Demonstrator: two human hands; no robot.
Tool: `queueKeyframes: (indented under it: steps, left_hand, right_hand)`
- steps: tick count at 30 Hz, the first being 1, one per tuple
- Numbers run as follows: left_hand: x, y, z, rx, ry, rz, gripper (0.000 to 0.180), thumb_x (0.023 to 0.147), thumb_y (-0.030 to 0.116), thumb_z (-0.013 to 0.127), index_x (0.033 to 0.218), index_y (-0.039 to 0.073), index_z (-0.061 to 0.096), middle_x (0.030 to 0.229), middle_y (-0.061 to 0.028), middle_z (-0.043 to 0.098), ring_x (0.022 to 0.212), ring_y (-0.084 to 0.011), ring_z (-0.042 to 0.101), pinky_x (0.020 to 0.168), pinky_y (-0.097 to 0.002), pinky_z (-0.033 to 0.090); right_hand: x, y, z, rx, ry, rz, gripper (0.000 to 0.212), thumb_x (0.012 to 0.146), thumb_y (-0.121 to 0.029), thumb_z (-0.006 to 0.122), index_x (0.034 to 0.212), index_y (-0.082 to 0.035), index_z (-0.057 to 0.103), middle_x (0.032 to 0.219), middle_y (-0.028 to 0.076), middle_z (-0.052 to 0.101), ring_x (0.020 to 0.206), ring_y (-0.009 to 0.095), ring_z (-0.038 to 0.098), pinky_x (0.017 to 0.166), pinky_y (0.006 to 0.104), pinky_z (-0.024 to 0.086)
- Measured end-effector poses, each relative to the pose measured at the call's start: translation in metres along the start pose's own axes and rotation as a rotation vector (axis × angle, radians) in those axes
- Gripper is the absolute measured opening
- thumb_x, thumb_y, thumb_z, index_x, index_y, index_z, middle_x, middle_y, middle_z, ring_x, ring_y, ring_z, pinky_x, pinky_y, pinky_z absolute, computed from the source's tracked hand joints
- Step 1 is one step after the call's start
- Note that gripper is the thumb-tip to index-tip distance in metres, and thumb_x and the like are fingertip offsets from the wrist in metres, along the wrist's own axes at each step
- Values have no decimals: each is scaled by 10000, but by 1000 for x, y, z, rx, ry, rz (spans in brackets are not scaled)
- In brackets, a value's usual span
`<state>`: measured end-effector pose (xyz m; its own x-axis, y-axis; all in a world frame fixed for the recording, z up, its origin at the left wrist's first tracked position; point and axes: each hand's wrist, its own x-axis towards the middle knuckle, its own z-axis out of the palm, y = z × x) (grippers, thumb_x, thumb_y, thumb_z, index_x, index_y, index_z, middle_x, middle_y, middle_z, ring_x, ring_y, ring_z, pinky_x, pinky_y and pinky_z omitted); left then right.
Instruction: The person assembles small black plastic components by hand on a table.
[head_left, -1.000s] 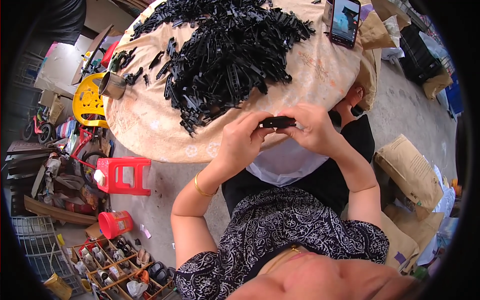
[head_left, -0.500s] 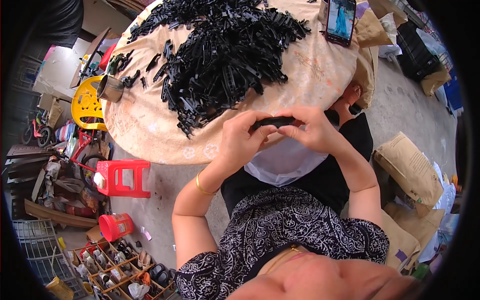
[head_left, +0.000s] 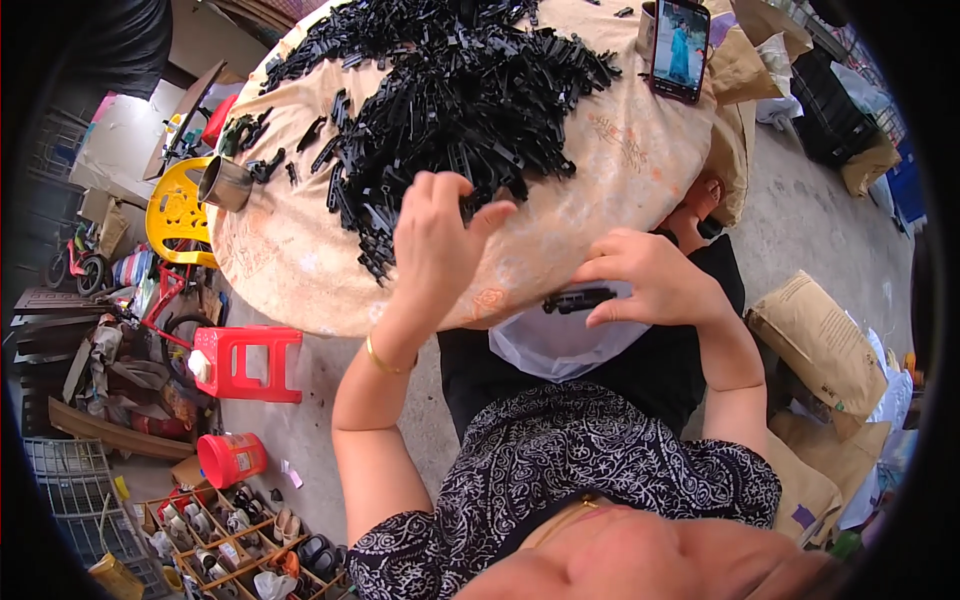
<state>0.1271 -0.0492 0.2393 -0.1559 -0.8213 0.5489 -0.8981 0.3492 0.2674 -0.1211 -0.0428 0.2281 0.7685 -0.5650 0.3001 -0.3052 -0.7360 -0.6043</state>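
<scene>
Many slim black plastic pieces [head_left: 470,125] remain by the unclenched left hand [head_left: 438,238]; whether the right hand [head_left: 662,284] grips one is unclear.

No lettering is legible, even on the brown sack [head_left: 815,345].

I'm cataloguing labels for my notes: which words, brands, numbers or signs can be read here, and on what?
No text can be read reliably.
Brown paper sack: lines of print, too small.
Red bucket: a label, too small and blurred.
Phone: lit screen, no legible words.
</scene>
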Motion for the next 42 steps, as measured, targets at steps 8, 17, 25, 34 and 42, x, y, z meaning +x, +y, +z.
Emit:
queueKeyframes:
  steps: [8, 17, 25, 34, 42]
  left_hand:
    - [26, -20, 10, 50, -164, -138, 342, 774, 237, 690, 972, -24, 593, 882, -173, 608, 802, -313, 594, 718, -367, 477]
    - [9, -29, -3, -489, -36, -521, 203, 853, 96, 592, 995, -46, 612, 703, -103, 618, 573, -151, 605, 522, -276, 482]
    - [-2, -13, 4, -1220, -224, -636, 279, 916, 110, 533, 1137, -58, 562, 913, -93, 635, 626, -85, 549, 488, -202, 448]
    - [-10, 1, 7, -1241, -412, -563, 267, 928, 159, 544, 1073, -57, 601, 710, -30, 589, 543, -71, 531, 477, -198, 435]
    - [-18, 14, 6, -622, -137, -161, 307, 740, -12, 701, 1039, -3, 635, 752, -27, 637, 564, -55, 502, 514, -202, 420]
  right_hand:
    - [52, 69, 12, -308, 517, 105, 284, 734, -245, 703, 940, -58, 649, 887, 114, 632, 858, 293, 582, 744, 378, 466]
    - [64, 71, 3, -484, 344, 174, 174, 745, -110, 631, 896, -22, 636, 878, 121, 623, 874, 301, 570, 786, 381, 460]
    - [61, 64, 5, -424, 631, 54, 152, 794, -82, 604, 915, 4, 636, 842, 112, 642, 781, 260, 614, 683, 342, 482]
    - [40, 13, 9, 199, 324, 60, 105, 821, -59, 604, 876, 25, 637, 738, 142, 634, 658, 244, 615, 606, 311, 477]
    - [40, 4, 18, 136, 367, 57, 152, 809, -81, 629, 921, 21, 622, 749, 118, 611, 707, 237, 599, 650, 317, 466]
